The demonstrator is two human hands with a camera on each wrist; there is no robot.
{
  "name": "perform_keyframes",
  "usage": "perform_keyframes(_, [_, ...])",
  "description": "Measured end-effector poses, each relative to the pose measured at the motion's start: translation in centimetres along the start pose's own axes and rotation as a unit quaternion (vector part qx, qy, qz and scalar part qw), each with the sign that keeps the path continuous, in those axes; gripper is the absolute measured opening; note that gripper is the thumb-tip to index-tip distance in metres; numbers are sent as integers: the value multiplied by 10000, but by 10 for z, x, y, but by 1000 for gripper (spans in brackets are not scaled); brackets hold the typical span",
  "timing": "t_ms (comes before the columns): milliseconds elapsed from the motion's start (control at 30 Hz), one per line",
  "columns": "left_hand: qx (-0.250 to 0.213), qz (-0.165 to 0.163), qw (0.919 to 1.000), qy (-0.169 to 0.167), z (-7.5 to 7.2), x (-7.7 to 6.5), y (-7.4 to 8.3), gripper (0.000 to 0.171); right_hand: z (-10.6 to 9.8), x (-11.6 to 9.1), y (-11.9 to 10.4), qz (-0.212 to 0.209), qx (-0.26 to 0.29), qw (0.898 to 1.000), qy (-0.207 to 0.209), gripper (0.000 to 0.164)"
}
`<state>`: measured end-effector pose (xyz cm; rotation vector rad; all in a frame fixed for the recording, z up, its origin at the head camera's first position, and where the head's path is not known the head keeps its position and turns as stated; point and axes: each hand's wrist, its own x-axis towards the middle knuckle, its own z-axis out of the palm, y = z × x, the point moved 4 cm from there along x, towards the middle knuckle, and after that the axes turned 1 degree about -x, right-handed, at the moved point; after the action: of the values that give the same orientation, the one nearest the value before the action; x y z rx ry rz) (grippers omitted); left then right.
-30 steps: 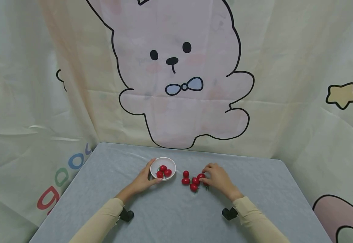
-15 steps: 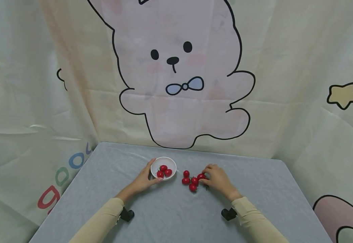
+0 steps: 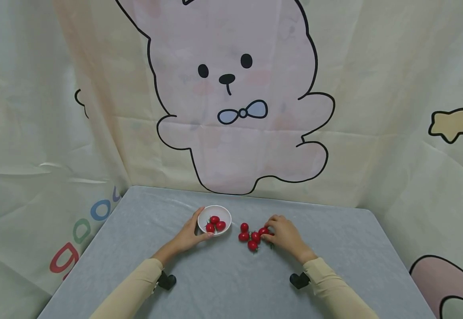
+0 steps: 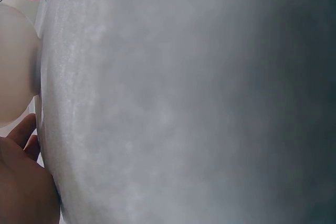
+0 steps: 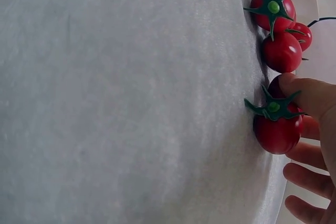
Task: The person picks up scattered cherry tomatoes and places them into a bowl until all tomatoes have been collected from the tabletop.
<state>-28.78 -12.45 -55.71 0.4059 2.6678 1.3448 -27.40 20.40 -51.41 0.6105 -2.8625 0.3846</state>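
Note:
A small white bowl (image 3: 214,210) stands on the table with 3 cherry tomatoes (image 3: 214,219) inside. My left hand (image 3: 185,237) grips the bowl's left side, thumb at the near rim and fingers round the far side. To the bowl's right, several more cherry tomatoes (image 3: 253,245) lie in a loose group. My right hand (image 3: 289,237) pinches a cherry tomato (image 3: 263,231) at the right end of this group between thumb and fingers. Close below that thumb, in the right wrist view, sits another tomato (image 5: 277,134) with a green star-shaped stem top.
A grey-blue cloth covers the table (image 3: 231,283), which ends at a cream cloth backdrop (image 3: 359,146) with a cartoon animal printed on it. Cloth walls stand on both sides. Each wrist wears a dark camera mount (image 3: 300,281).
The right hand shifts very slightly left at the group, and the nearest loose tomatoes are nudged a little left. The left hand and the bowl stay in place.

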Motion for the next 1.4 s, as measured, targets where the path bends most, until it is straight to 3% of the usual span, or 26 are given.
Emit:
perform_keyframes(233, [65, 130, 9999, 73, 1, 1, 0, 103, 0, 1, 0, -10, -52, 10000, -14, 31])
perform_keyframes(767, [-8, -7, 10000, 5, 2, 1, -2, 105, 3, 5, 0, -1, -155, 9999, -20, 33])
perform_keyframes(1400, [-32, 50, 10000, 15, 1, 0, -1, 102, -28, 22, -12, -300, -100, 9990, 332, 30])
